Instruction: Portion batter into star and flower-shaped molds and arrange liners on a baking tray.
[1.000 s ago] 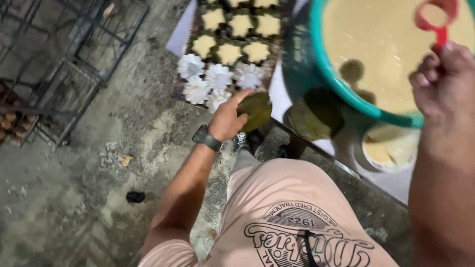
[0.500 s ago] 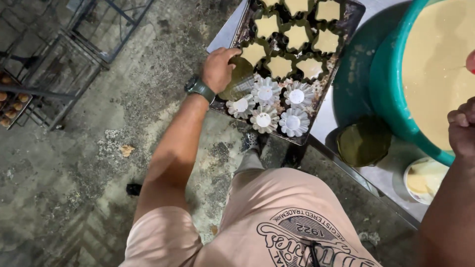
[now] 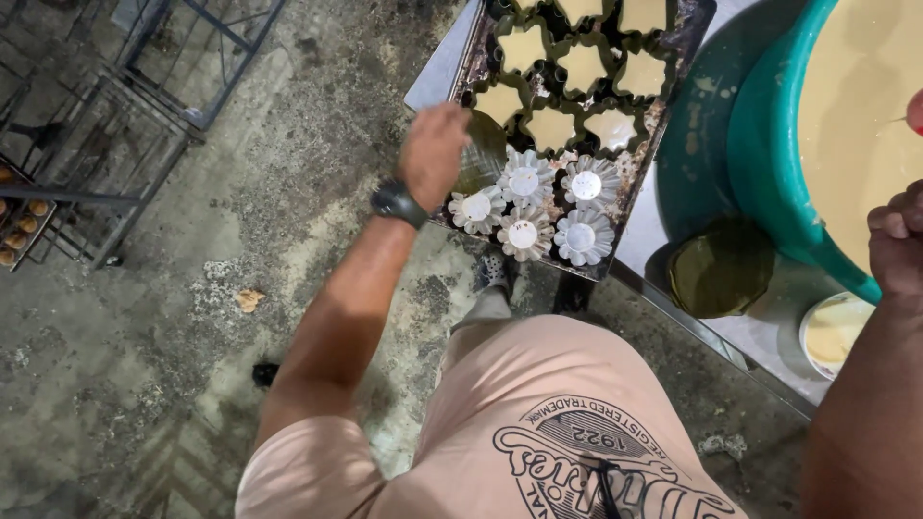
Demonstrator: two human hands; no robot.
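My left hand (image 3: 433, 154), with a dark watch on its wrist, holds a round green leaf piece (image 3: 484, 154) at the left edge of a dark baking tray (image 3: 663, 135). Flower-shaped moulds fill the tray. Those at the back hold pale batter (image 3: 551, 128), and several silvery empty ones (image 3: 524, 234) stand at the near end, right beside the leaf. My right hand (image 3: 899, 245) is a closed fist over the rim of a teal basin (image 3: 760, 163) of batter. A red ladle (image 3: 915, 111) shows just above that fist at the frame edge.
A stack of round green leaf pieces (image 3: 721, 269) and a small white bowl of batter (image 3: 832, 327) sit on the metal table (image 3: 663, 259). Metal racks (image 3: 144, 115) stand on the concrete floor at left, with baked pieces (image 3: 19, 221) on one shelf.
My left hand has carried the leaf piece from below the tray up to its left edge beside the empty moulds. The basin and my right hand now lie farther right in view.
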